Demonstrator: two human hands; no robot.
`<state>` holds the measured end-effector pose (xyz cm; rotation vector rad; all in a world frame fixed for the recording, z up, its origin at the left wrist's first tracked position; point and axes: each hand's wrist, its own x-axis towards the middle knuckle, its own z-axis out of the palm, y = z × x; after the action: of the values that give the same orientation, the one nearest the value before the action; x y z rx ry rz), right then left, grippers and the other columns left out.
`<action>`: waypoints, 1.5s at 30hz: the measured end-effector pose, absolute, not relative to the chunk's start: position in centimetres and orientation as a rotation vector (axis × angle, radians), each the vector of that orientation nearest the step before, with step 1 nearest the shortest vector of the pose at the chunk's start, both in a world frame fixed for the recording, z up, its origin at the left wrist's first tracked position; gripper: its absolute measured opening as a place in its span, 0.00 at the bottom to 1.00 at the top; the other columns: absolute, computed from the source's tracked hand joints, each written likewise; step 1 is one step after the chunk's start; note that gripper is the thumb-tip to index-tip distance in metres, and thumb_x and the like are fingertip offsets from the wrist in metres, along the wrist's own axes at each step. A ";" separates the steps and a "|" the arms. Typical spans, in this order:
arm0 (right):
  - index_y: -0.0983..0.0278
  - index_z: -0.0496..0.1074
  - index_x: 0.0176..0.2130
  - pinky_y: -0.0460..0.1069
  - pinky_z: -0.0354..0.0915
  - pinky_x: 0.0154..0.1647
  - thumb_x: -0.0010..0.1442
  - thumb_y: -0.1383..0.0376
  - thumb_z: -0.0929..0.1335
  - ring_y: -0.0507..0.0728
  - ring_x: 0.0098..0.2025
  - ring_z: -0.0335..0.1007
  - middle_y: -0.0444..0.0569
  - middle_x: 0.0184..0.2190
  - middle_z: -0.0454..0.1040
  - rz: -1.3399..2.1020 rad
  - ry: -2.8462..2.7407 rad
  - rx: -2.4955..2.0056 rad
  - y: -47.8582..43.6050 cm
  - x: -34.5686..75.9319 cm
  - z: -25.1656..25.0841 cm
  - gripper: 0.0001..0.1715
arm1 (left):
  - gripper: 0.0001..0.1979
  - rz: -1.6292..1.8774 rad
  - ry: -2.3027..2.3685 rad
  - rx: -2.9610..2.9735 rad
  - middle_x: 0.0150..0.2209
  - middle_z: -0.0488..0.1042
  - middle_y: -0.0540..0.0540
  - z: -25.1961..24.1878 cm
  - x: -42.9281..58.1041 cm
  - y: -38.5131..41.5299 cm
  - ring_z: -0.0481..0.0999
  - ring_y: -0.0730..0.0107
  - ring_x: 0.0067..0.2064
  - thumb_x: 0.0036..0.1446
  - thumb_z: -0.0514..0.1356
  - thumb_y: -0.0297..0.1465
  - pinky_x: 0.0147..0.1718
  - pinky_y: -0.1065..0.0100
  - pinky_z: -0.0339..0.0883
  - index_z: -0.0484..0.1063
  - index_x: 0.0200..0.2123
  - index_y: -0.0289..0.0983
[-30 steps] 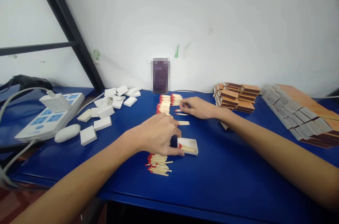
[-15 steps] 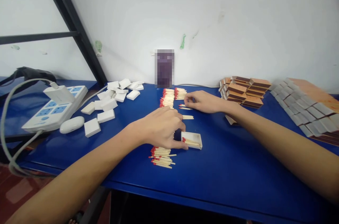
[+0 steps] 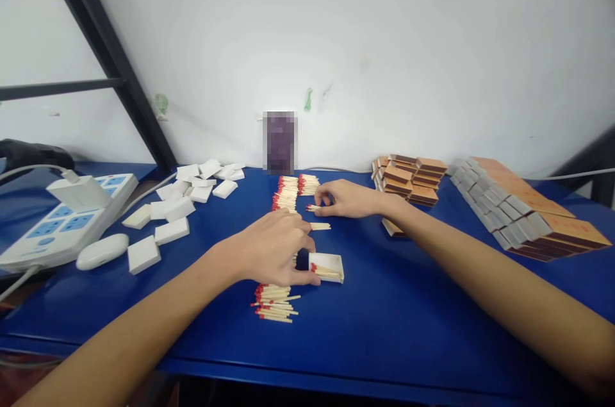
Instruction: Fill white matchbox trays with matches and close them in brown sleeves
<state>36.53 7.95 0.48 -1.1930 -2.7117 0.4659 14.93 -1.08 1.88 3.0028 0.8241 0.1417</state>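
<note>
My left hand (image 3: 276, 249) has its thumb and fingers closed on the left end of a small white matchbox tray (image 3: 336, 261). Several red-tipped matches (image 3: 325, 272) lie inside that tray. Beyond it, my right hand (image 3: 343, 198) pinches a few matches (image 3: 311, 207) at the tabletop. Between the hands lies another small group of matches (image 3: 320, 226), partly behind my left fingers. Loose piles of matches stretch away from me: a near pile (image 3: 275, 303), a far pile (image 3: 287, 190) and a smaller one (image 3: 308, 184) beside it. My left hand hides part of the row.
Several white trays (image 3: 179, 208) are scattered at the left, near a power strip (image 3: 72, 221) and a white rounded object (image 3: 102, 251). Matchbox sleeves (image 3: 408, 177) are stacked at the back right, with a larger stack (image 3: 528, 211) farther right. A blurred dark panel (image 3: 280, 143) stands against the wall.
The view has turned, so everything sits farther left and lower. My right fingers have closed around the few matches beside them. My left hand keeps its hold on the tray.
</note>
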 end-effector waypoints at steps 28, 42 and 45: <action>0.66 0.75 0.31 0.47 0.59 0.30 0.57 0.55 0.67 0.52 0.29 0.67 0.47 0.29 0.76 0.604 -2.778 -1.212 6.8 36.4 2.2 0.16 | 0.20 0.137 0.822 2.999 0.29 0.71 0.47 1.7 14.8 -1.0 0.70 0.64 0.33 0.54 0.61 0.49 0.37 0.62 0.61 0.79 0.35 0.38; 0.65 0.73 0.36 0.47 0.56 0.30 0.53 0.48 0.70 0.53 0.31 0.66 0.48 0.32 0.76 0.459 -2.888 -1.275 5.9 35.6 2.9 0.22 | 0.20 0.127 0.828 3.018 0.30 0.72 0.46 1.7 14.9 -1.0 0.71 0.63 0.35 0.55 0.61 0.49 0.38 0.62 0.62 0.79 0.35 0.38; 0.65 0.73 0.37 0.48 0.57 0.30 0.52 0.47 0.70 0.53 0.32 0.67 0.49 0.33 0.76 0.444 -2.884 -1.277 5.9 35.6 2.8 0.24 | 0.20 0.130 0.824 3.015 0.31 0.72 0.46 1.7 14.9 -1.1 0.72 0.63 0.36 0.55 0.61 0.49 0.38 0.62 0.62 0.79 0.35 0.38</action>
<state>35.64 5.94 2.76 -1.2767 -2.8840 0.4436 14.94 -1.09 1.74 3.0149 0.8240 0.1300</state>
